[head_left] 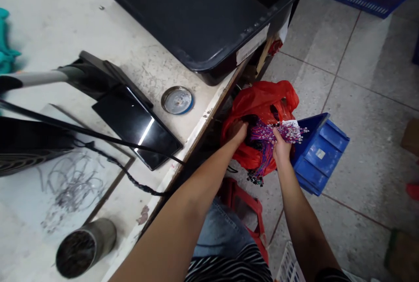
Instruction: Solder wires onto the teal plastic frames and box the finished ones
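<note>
Both my arms reach down to the floor beside the table. My right hand (280, 146) is closed around a bundle of red and purple wired parts (278, 133) with pale heads, lifted at the mouth of a red plastic bag (262, 103). My left hand (237, 132) is tucked into the bag's left side, fingers curled on the plastic or its contents; what they grip is hidden. More wire ends (255, 177) dangle below the bag.
A blue plastic bin (319, 155) sits right of the bag. On the white worktable (49, 20) lie a large black tray (203, 20), a black tablet (137, 125), a round metal lid (177, 99), a metal cup (85, 247) and a cable. A red stool (245, 205) stands below.
</note>
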Action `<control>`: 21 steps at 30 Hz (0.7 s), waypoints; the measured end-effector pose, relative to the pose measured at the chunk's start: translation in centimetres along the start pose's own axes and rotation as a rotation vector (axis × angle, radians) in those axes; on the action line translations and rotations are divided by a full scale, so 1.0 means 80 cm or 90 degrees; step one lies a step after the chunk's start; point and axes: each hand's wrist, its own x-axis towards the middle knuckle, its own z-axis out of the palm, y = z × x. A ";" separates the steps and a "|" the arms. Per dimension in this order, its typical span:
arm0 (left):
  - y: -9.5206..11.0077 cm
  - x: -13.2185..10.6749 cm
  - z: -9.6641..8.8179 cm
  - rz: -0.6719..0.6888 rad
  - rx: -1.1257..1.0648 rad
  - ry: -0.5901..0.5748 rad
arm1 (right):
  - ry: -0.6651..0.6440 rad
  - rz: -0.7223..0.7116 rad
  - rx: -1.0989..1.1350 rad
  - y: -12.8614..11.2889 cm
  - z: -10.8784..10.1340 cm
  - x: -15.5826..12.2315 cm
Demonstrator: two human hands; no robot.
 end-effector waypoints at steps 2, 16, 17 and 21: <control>-0.004 -0.004 -0.008 0.045 0.038 -0.039 | 0.013 -0.014 -0.024 0.001 0.007 0.004; -0.023 -0.004 -0.027 0.104 0.068 -0.013 | 0.053 -0.074 -0.098 0.005 0.013 0.010; -0.024 -0.004 -0.027 0.099 0.064 -0.005 | 0.057 -0.077 -0.092 0.004 0.004 0.005; -0.026 -0.002 -0.027 0.078 0.050 0.042 | 0.012 -0.112 -0.083 -0.005 -0.036 -0.028</control>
